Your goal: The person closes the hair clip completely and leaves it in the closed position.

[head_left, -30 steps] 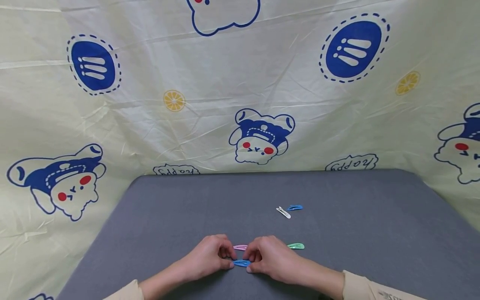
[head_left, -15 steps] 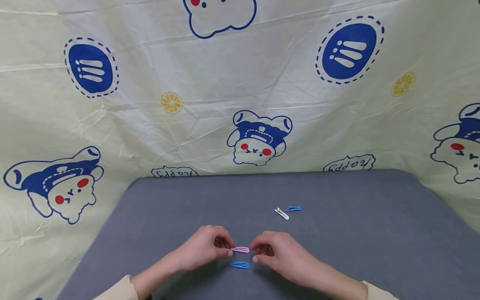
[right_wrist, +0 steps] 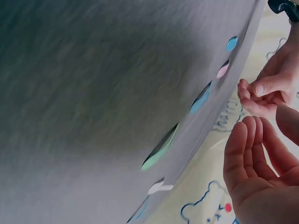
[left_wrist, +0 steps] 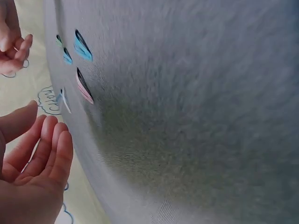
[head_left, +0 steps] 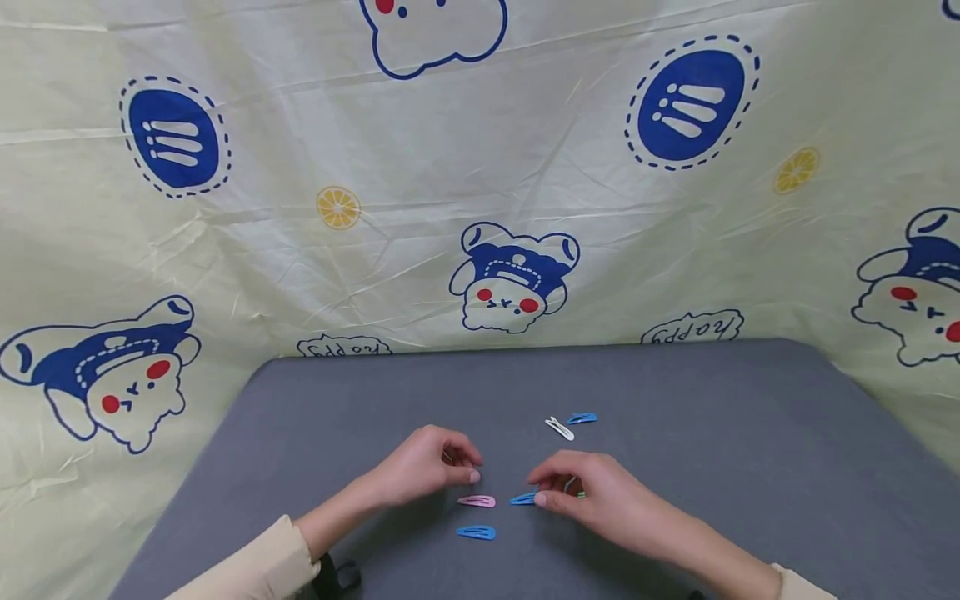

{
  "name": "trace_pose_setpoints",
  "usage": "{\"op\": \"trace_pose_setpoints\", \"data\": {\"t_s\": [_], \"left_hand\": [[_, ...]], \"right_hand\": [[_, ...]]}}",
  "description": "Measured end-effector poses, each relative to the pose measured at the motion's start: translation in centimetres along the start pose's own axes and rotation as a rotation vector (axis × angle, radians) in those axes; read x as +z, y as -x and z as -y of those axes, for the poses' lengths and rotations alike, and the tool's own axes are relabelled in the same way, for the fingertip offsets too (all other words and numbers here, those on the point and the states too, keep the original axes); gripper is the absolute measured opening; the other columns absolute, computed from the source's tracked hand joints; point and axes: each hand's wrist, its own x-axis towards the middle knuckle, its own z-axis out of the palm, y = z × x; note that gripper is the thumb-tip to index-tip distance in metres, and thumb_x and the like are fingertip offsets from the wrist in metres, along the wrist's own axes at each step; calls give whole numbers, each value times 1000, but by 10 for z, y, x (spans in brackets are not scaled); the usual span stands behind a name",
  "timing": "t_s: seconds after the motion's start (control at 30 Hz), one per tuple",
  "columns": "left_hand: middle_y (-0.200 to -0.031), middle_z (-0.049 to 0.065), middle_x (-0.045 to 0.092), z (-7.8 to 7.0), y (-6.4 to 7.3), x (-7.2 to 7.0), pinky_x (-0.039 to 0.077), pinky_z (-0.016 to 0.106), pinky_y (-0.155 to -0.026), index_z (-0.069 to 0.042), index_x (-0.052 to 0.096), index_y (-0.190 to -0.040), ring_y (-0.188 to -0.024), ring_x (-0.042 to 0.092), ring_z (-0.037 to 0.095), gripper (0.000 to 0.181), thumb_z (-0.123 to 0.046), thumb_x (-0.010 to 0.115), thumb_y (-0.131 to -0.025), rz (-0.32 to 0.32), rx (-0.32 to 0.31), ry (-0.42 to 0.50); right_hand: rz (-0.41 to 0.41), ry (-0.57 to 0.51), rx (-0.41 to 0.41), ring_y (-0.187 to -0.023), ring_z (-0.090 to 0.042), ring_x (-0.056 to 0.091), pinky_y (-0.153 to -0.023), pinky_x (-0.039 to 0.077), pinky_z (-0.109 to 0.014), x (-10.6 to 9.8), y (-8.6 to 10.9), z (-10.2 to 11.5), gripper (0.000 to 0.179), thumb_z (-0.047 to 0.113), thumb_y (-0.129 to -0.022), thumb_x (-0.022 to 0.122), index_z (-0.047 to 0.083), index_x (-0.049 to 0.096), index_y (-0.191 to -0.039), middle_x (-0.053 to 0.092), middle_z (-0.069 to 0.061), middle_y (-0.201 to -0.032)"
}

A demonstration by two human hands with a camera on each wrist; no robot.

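A pink snap hair clip [head_left: 477, 501] lies on the grey table, with a blue snap hair clip [head_left: 476, 532] nearer the front edge. My left hand [head_left: 433, 467] hovers just beyond the pink clip, thumb and fingers parted around nothing. To the right, my right hand [head_left: 592, 496] is held over the table with loosely bent fingers and nothing in them. From the head its fingertips cover the end of a second blue clip [head_left: 522, 499] and most of a green clip [right_wrist: 161, 151]. The right wrist view shows that hand apart from both clips.
Farther back lie a white clip [head_left: 559, 429], its two arms spread, and another blue clip [head_left: 582, 418] close beside it. Behind the table [head_left: 360, 400] hangs a pale printed sheet [head_left: 420, 167]. A dark object [head_left: 330, 577] shows under the left sleeve.
Both hands have come off the front blue clip and the pink clip. The left hand moved up and away; the right hand shifted right, and the second blue clip came into sight.
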Motion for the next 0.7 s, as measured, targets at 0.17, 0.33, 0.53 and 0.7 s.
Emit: {"op": "trace_pose_setpoints", "data": {"t_s": [0.17,0.33,0.53,0.7], "left_hand": [[-83,-6,67,7,-17,-2,48,25,-65,-4,74,-100,-73,58,12,15,-11,75,-87,54,-9,36],[-86,-4,67,14,-35,-1,47,25,-64,-3,73,-104,-74,57,13,17,-10,73,-89,67,3,34],[-87,-4,67,15,-54,5,46,25,-61,-5,73,-104,-75,56,14,16,-11,71,-90,43,-12,16],[-91,-3,68,13,-66,10,46,26,-62,-4,72,-107,-77,55,15,17,-11,70,-91,39,-16,20]], "right_hand": [[-31,29,55,-84,-7,58,-75,51,-27,-13,-1,-10,24,30,-94,67,12,70,-110,63,13,-92],[-74,59,65,-86,-8,58,-75,51,-27,-27,-3,-25,25,30,-95,67,12,70,-112,63,11,-94],[-131,54,63,-89,-10,61,-76,52,-28,-39,-6,-47,27,26,-94,68,8,69,-114,66,8,-99],[-147,66,87,-88,-12,62,-76,51,-29,-42,-11,-61,24,21,-94,68,8,69,-114,67,6,-98]]}}
